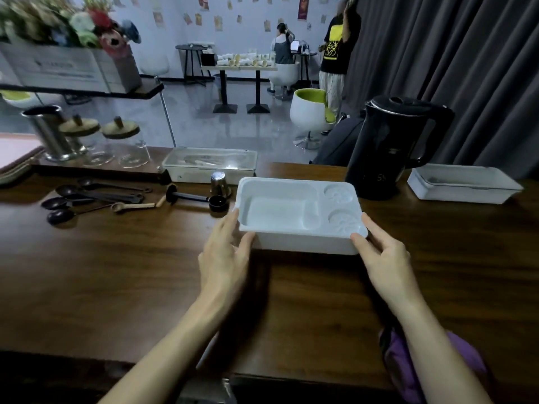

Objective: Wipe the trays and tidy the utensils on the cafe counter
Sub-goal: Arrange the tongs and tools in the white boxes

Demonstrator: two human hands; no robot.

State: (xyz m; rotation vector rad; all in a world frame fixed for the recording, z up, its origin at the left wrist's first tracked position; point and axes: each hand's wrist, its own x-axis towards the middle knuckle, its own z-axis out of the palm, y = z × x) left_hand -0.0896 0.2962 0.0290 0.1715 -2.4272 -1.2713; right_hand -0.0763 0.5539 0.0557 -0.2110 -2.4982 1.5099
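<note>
Neither hand is clenched: both forearms reach out from the near edge of the counter (116, 272), the right one passing over a crumpled purple cloth (466, 360), and each hand brackets a near corner of the white tray (291, 243) with fingers almost straight. The left hand (224, 258) lays its thumb on the near wall and its fingers along the left side. The right hand (385, 258) mirrors it at the right corner, thumb at the rim and fingers along the right side. Both wrists are low and the palms face each other. The tray sits flat at mid-counter and looks like thin moulded plastic, so probably light, fairly stiff and a little slick. One hand would be enough to pin it by a corner or the rim while the other wipes the large well and the two round recesses. Beyond it to the left lie black measuring spoons (87, 195) and a small metal cup (218, 182), with a lidded box (210, 164) behind them. A black kettle (393, 147) stands just behind the tray's right end, and a second white tray (463, 185) sits far right.
</note>
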